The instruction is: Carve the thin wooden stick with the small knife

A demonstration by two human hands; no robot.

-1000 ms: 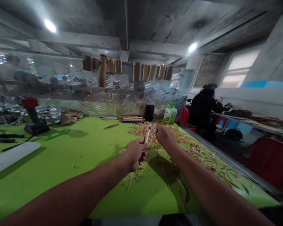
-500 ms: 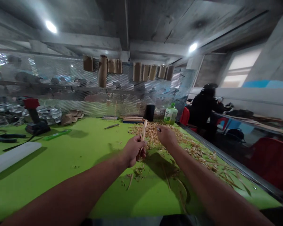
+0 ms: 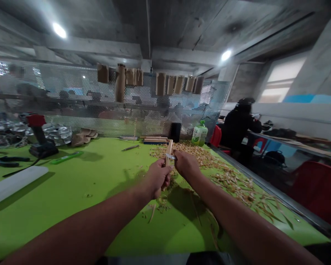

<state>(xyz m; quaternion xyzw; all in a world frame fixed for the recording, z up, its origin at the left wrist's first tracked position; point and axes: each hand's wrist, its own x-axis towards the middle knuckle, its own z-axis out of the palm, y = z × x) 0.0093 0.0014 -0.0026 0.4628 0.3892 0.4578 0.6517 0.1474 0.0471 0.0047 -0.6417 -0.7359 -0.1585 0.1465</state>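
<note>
My left hand (image 3: 157, 177) is closed round a short wooden stick (image 3: 168, 149) that stands upright above the green table (image 3: 71, 184). My right hand (image 3: 185, 164) is closed on a small knife; its metal blade (image 3: 170, 156) lies across the stick just above my left thumb. Both hands hover over a patch of wood shavings (image 3: 160, 206) on the table.
A wide pile of shavings (image 3: 226, 173) runs along the table's right edge. A green bottle (image 3: 199, 133), a black box (image 3: 175, 131) and flat wood pieces (image 3: 154, 140) stand at the back. At left lie a red drill (image 3: 40, 134), a white board (image 3: 13, 182) and metal parts. A person in black (image 3: 238, 127) sits at right.
My right hand swung out to the right away from the stick, then came back, and the blade now rests on the stick again. The left hand raised the stick more upright.
</note>
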